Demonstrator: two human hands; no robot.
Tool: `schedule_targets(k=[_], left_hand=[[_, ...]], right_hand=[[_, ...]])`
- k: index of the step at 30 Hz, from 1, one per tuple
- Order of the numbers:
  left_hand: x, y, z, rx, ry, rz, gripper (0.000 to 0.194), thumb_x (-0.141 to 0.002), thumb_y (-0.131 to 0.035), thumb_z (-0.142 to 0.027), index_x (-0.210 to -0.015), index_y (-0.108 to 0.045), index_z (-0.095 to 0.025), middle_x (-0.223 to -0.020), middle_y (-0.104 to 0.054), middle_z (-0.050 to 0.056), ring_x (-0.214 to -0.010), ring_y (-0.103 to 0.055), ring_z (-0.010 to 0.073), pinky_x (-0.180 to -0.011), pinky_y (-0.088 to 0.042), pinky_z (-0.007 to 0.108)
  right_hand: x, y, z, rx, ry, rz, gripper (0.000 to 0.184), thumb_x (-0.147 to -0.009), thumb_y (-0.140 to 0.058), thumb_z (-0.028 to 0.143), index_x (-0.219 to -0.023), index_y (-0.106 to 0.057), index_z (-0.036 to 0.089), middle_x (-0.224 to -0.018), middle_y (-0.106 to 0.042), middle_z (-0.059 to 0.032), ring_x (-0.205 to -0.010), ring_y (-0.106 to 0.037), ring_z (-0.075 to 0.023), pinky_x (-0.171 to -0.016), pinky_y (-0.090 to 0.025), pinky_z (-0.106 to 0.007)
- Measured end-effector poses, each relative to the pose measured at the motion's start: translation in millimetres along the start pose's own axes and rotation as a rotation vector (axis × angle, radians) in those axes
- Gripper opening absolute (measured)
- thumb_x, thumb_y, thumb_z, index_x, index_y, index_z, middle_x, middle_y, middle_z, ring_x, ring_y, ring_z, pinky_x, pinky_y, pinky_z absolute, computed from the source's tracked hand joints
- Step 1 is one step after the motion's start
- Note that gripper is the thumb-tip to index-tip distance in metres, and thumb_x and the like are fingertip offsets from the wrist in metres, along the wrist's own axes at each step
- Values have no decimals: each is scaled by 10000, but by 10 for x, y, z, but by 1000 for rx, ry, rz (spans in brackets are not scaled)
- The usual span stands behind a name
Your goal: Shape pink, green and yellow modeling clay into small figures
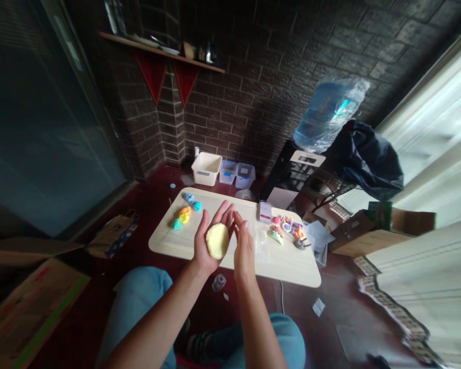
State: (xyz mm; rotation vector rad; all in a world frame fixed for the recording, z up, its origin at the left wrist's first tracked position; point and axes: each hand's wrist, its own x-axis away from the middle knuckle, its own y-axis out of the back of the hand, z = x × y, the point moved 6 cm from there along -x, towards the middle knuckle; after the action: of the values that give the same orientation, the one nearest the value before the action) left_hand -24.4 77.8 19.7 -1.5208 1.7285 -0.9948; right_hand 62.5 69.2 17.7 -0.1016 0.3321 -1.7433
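A flattened round of pale yellow modelling clay [217,241] rests on the palm of my left hand [204,252], which is turned up with its fingers stretched out beneath and beyond it. Beside it is my right hand [244,249], held on edge with fingers extended and nothing visible in it; its fingertips come close to the left fingers. Both hands are above the cream-coloured low table [230,201]. Blue, teal, orange and yellow clay lumps [184,215] lie on the table's left part. Toward its right end sit several small coloured clay figures [287,226].
A phone [265,211] stands at the table's back edge. Behind are a white bin [206,169], clear plastic boxes [236,173] and a water dispenser [288,177]. Cardboard boxes [34,307] flank both sides. A clear jar [218,282] is on the floor in front.
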Motion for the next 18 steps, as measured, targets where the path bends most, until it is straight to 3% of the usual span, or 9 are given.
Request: schedule_targets(k=[2, 5, 7, 10, 13, 18], left_hand=[[6, 7, -66, -309, -191, 9, 611, -945, -265, -608, -1350, -541, -242, -1478, -478, 72, -1428, -330, 227, -1190, -209, 397], [59, -47, -101, -992, -446, -1, 544, -956, -317, -544, -1406, -473, -281, -1559, -356, 46, -1491, -148, 229, -1213, -27, 453], [115, -76, -109, -1310, -565, -46, 523, -966, -343, -473, -1448, -402, -277, -1583, -299, 55, -1496, -117, 242, -1205, 6, 495], [211, -51, -172, -1334, -658, -120, 497, -993, -284, -415, -1451, -374, -245, -1560, -323, 99, -1464, -231, 244, -1196, -136, 488], [268, 60, -219, -1208, -621, -164, 457, -999, -300, -413, -1395, -425, -221, -1481, -422, 122, -1393, -360, 234, -1158, -265, 447], [315, 338, -145, -1076, -436, -169, 402, -977, -391, -444, -1293, -485, -215, -1369, -522, 123, -1255, -505, 240, -1088, -361, 434]], right_hand=[[108, -125, -145, -136, -137, 62, 519, -926, -421, 595, -1175, -679, 220, -1345, -612, -66, -1332, -471, -224, -1126, -316, -399], [191, -272, -291, -381, -333, 105, 472, -901, -466, 591, -1072, -712, 227, -1165, -713, -58, -1200, -591, -243, -1025, -441, -402], [192, -288, -332, -545, -451, 110, 436, -884, -492, 581, -956, -722, 217, -1001, -752, -60, -1056, -664, -251, -906, -520, -397], [171, -168, -328, -718, -601, 69, 485, -842, -511, 643, -791, -689, 195, -784, -736, -49, -796, -702, -226, -727, -568, -369], [153, -7, -230, -778, -632, 70, 547, -811, -524, 693, -883, -681, 174, -784, -719, -54, -690, -683, -200, -589, -553, -322], [81, 155, -43, -782, -458, 98, 223, -898, -595, 374, -1038, -635, 205, -935, -716, -56, -744, -680, -154, -525, -521, -222]])
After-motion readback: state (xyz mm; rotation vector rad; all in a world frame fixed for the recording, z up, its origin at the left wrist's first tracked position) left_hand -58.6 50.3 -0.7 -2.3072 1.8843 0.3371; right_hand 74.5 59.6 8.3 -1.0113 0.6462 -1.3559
